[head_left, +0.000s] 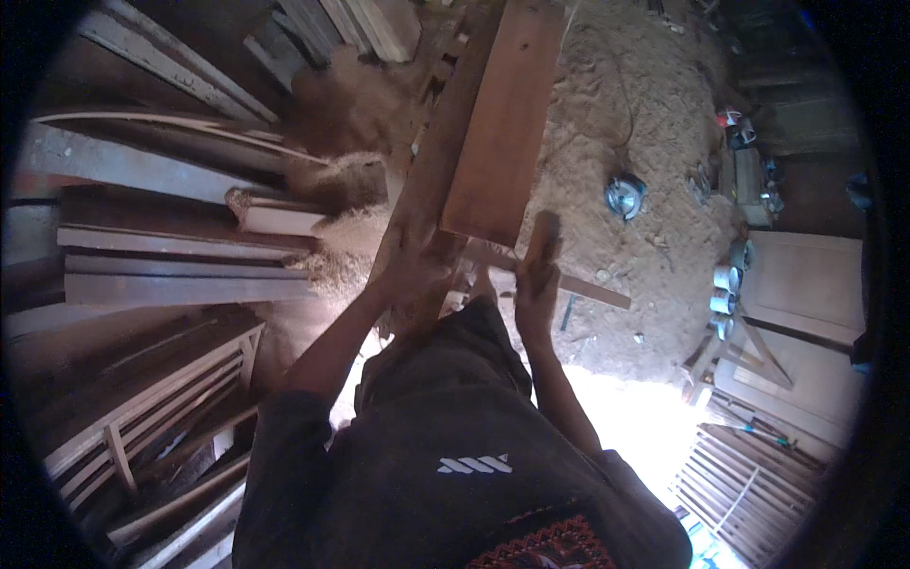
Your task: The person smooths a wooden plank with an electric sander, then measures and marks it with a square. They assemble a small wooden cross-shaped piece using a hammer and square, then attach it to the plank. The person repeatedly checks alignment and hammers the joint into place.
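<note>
A wide reddish-brown board (pixel 502 142) lies lengthwise on a wooden bench beam (pixel 417 213), its near end facing me. My left hand (pixel 414 277) is at that near end, low against the beam; its fingers are dim and smeared. To the right of the board end, my right hand (pixel 537 277) is closed around a short brown wooden piece (pixel 544 237) that sticks up from the fist. A narrow flat wooden strip (pixel 595 291) passes by this hand, from the board end out to the right. Whether the strip and the short piece are joined, I cannot tell.
Stacked planks (pixel 180 237) and a slatted wooden frame (pixel 156 403) fill the left side. A circular saw (pixel 625 196) sits on the sawdust-covered floor (pixel 607 114) to the right. Farther right are white cans (pixel 725 289), wooden panels (pixel 801 284) and a slatted piece (pixel 739 484).
</note>
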Available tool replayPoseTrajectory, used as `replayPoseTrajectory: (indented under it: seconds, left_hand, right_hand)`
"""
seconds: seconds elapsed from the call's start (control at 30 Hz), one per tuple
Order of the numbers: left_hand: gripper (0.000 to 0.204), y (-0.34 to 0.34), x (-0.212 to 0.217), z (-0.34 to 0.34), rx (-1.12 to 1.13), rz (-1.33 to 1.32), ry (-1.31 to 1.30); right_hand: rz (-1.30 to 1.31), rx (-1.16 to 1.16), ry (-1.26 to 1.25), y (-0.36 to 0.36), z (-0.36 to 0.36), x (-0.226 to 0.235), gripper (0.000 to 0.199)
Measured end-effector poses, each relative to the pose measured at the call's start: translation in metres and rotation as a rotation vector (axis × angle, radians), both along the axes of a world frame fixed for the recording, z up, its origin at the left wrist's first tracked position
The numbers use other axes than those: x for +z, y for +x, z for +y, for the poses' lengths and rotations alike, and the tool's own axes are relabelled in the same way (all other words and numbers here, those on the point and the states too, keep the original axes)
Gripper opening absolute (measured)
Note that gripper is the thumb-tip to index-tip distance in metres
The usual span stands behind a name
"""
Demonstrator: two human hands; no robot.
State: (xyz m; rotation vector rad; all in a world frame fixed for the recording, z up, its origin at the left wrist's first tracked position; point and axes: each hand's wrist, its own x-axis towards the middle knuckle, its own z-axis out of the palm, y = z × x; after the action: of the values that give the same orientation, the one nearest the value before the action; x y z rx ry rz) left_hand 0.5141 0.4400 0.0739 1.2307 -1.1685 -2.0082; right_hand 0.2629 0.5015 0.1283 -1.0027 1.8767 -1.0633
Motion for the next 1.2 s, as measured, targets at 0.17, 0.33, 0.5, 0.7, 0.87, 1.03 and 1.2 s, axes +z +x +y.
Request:
replayPoseTrajectory:
  seconds: [0.17, 0.33, 0.5, 0.7, 0.87, 1.03, 1.2]
  left_hand:
    - [0.109, -0.001, -0.005, -0.008, -0.044, 0.020, 0.031]
    - [0.112, -0.002, 0.006, 0.000, -0.023, -0.060, -0.043]
    - [0.114, 0.005, 0.033, -0.012, -0.196, -0.277, -0.063]
    - [0.100, -0.016, 0.055, -0.096, -0.153, -0.631, -0.285]
    - [0.095, -0.109, 0.036, -0.146, 0.515, -0.774, -0.654]
    - [0.103, -0.129, 0.033, -0.132, 0.349, -0.678, -0.521]
    - [0.104, -0.122, 0.049, -0.128, 0.232, -0.822, -0.462]
  right_hand:
    - [0.288, 0.065, -0.120, 0.019, -0.012, -0.003, 0.064]
    - [0.277, 0.021, -0.113, 0.015, -0.063, -0.006, 0.068]
    - [0.216, 0.057, -0.265, -0.028, -0.166, -0.031, 0.065]
    - [0.116, 0.136, -0.344, -0.041, -0.185, -0.049, 0.068]
    - [0.138, 0.096, -0.157, -0.032, -0.171, -0.021, 0.073]
    - [0.281, 0.095, -0.129, -0.058, -0.255, -0.018, 0.074]
    - [0.296, 0.072, -0.338, -0.126, -0.468, -0.031, 0.064]
